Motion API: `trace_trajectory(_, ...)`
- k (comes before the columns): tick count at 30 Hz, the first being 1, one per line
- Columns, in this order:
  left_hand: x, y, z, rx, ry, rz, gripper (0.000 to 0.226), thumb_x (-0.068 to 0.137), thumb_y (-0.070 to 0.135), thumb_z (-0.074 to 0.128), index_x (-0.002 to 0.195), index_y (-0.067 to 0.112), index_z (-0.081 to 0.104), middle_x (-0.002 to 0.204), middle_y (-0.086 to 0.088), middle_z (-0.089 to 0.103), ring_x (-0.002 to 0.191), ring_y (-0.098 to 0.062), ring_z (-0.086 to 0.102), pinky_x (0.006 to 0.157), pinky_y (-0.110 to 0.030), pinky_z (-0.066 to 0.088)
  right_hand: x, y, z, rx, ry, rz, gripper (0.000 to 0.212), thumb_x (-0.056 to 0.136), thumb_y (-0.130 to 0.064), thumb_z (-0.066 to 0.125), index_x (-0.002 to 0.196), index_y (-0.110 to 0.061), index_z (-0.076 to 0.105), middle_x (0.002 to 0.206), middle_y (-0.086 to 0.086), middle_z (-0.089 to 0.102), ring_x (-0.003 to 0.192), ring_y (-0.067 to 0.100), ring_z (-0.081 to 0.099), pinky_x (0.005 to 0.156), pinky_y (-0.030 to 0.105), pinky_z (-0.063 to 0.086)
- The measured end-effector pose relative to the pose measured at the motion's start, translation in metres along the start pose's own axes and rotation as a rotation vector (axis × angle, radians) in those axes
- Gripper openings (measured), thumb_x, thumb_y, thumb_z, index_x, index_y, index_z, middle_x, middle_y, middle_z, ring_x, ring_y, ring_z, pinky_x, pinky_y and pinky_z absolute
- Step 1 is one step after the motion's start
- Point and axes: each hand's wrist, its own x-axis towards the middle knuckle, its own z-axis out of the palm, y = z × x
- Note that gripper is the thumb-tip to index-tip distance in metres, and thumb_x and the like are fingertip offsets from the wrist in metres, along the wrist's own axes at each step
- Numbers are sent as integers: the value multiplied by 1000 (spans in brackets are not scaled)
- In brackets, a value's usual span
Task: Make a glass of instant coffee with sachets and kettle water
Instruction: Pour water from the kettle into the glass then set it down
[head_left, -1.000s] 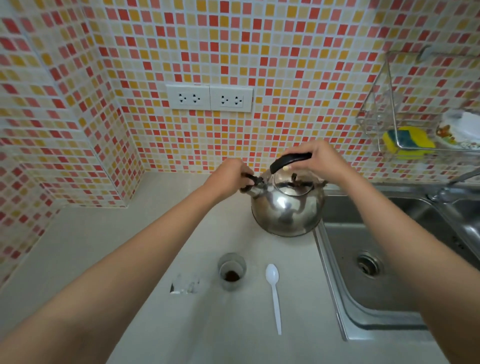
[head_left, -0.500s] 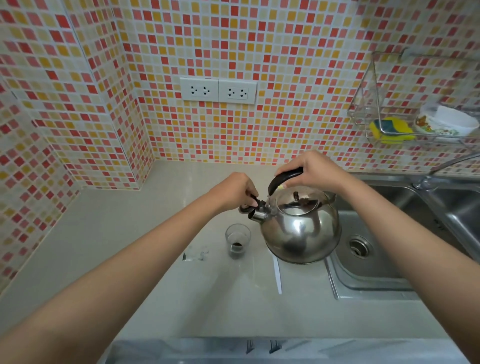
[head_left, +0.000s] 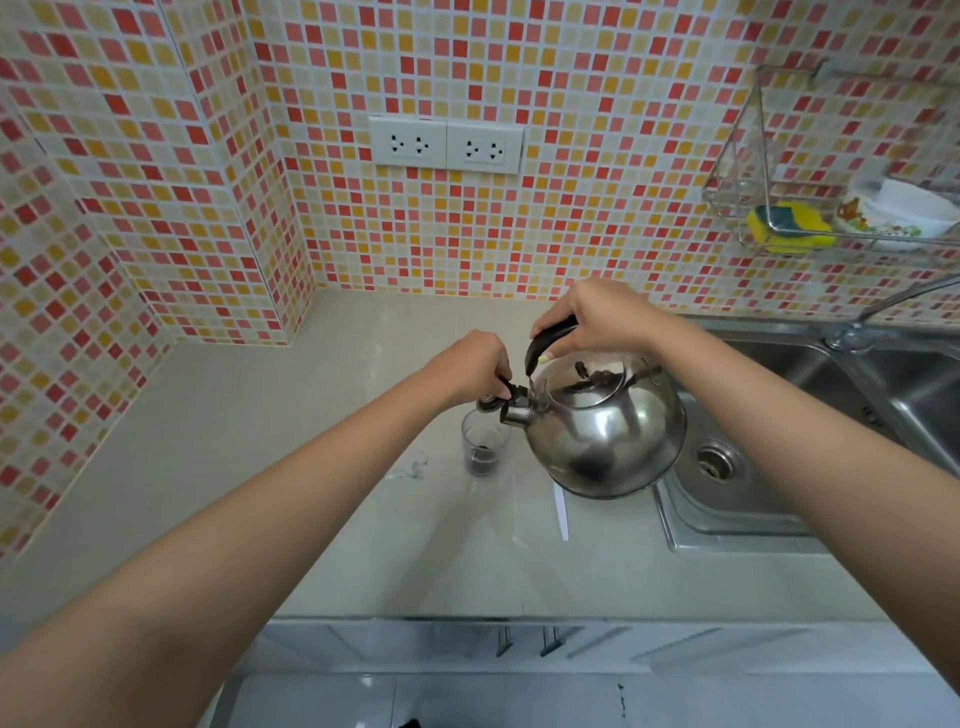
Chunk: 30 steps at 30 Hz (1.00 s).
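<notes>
Kettle held tilted over the glass, both hands engaged

The pale surface runs from the tiled corner to the steel sink on my right. Above the sink a wire rack on the wall carries a yellow and green sponge and a white bowl. A double socket plate sits on the tiled wall ahead of me.

The steel kettle is clear of the surface, tipped to the left, its body over the edge between surface and sink. My right hand is closed round the black handle on top. My left hand pinches the black cap lever at the spout, fingers narrow and closed on it.

The spout mouth hangs just above the rim of the glass, which stands upright on the surface to the left of the kettle. Dark contents lie at the bottom of the glass. I cannot tell whether water is running.

A white spoon lies on the surface, its upper part hidden behind the kettle. A torn sachet lies just left of the glass
</notes>
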Motion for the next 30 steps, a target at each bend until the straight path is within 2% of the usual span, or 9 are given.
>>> trace_trajectory(3, 2, -1, 2, 22, -11, -15, 34, 82, 14, 74, 114, 4, 71, 113, -12, 72, 100, -27, 67, 89, -35, 54, 5, -2, 3, -26, -18, -17, 30, 74, -34, 76, 103, -32, 72, 97, -12, 75, 83, 10, 65, 70, 30, 52)
trace_trajectory(9, 5, -4, 5, 58, -32, -21, 32, 82, 14, 74, 113, 5, 71, 113, -14, 72, 103, -29, 66, 92, -40, 53, 13, -5, 7, -44, -66, -17, 30, 74, -35, 76, 103, -33, 72, 96, -13, 74, 84, 12, 63, 73, 35, 53)
trace_trajectory(25, 7, -3, 6, 59, -40, -47, 33, 81, 16, 75, 113, 6, 71, 113, -13, 71, 102, -29, 66, 90, -40, 54, 24, -3, 8, -70, -88, -48, 29, 72, -35, 77, 101, -33, 72, 92, -14, 74, 77, 9, 60, 61, 27, 44)
trace_trajectory(30, 8, -1, 7, 52, -46, -50, 33, 81, 15, 75, 113, 6, 71, 113, -13, 71, 101, -29, 66, 89, -40, 55, 22, -1, 7, -76, -92, -44, 29, 72, -36, 77, 101, -33, 73, 92, -13, 74, 79, 11, 63, 65, 30, 49)
